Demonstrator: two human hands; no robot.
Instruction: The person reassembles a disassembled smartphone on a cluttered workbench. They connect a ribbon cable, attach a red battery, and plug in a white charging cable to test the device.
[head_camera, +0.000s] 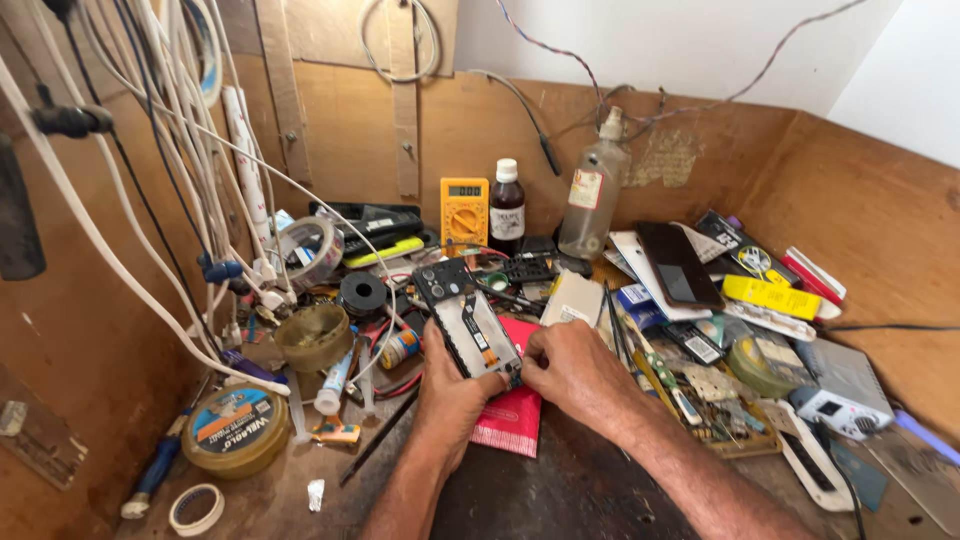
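An opened phone (468, 322), back cover off, is gripped along its lower edge by the left hand (450, 385). The right hand (572, 368) is closed on the phone's lower right corner. A red booklet (512, 410) lies beneath both hands; a yellow multimeter (464, 211) stands beyond them.

Probably a phone-repair workshop, cluttered wooden bench (300, 500), yellow multimeter (464, 211), hanging cables (160, 150), loose phone parts (700, 345)
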